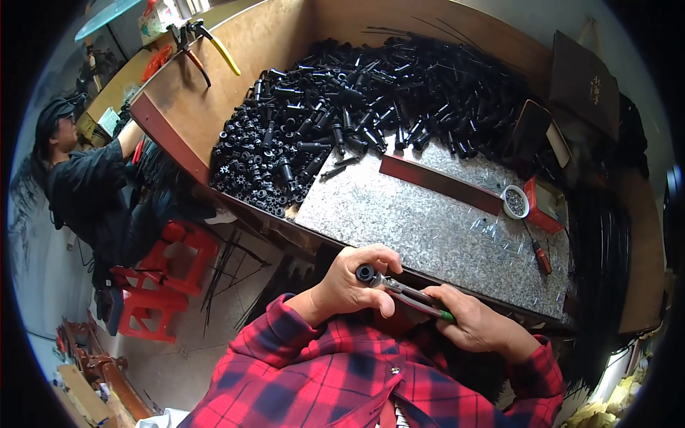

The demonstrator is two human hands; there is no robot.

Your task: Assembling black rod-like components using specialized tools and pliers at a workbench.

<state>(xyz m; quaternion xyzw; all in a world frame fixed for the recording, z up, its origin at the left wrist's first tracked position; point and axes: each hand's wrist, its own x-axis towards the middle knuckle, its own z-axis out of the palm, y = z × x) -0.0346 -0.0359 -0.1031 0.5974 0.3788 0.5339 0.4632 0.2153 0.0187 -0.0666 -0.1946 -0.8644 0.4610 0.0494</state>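
In front of my chest, my left hand (pixel 339 285) is closed around a black tubular part (pixel 365 272), whose round open end faces up between thumb and fingers. My right hand (pixel 474 319) grips the handles of a pair of pliers (pixel 412 296) with green at the handle end. The jaws of the pliers reach the black part beside my left fingers; whether they pinch it I cannot tell. Both hands are just off the near edge of a grey speckled board (pixel 357 200).
A large heap of black tubular parts (pixel 342 100) fills the bench's back and left. On the board lie a dark red strip (pixel 439 185), a white cup (pixel 515 202) of small metal bits and a screwdriver (pixel 542 258). Pliers (pixel 214 46) hang on the left partition, beyond which a person (pixel 85 164) sits.
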